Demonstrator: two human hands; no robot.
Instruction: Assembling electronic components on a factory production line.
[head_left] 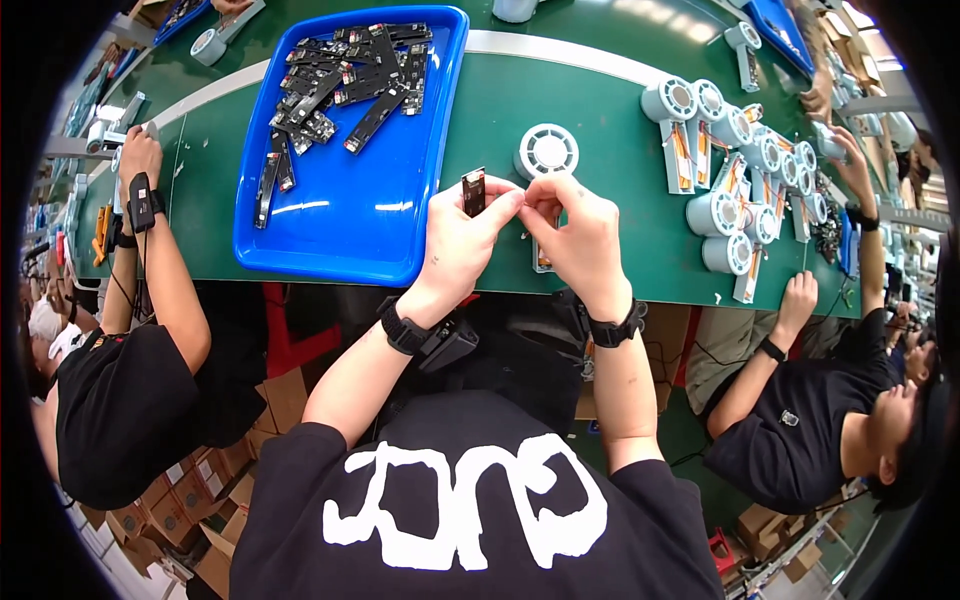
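Upright in my left hand [455, 243] stands a narrow black circuit board [473, 192], its top end sticking up past the fingers. My right hand [582, 238] is closed in a pinch, its fingertips meeting my left thumb and forefinger; whatever lies between them is too small to make out. Just beyond both hands, a pale blue round fan head [548, 151] lies on the green table. Part of its handle shows beneath my right hand, and the rest is covered.
Left of my hands, a blue tray [340, 250] holds a heap of black circuit boards [375, 120]. On the right lie several pale blue fan units [728, 205] with orange wires on the green table [610, 120]. Co-workers sit on both sides, a hand [798, 300] resting at the table's edge.
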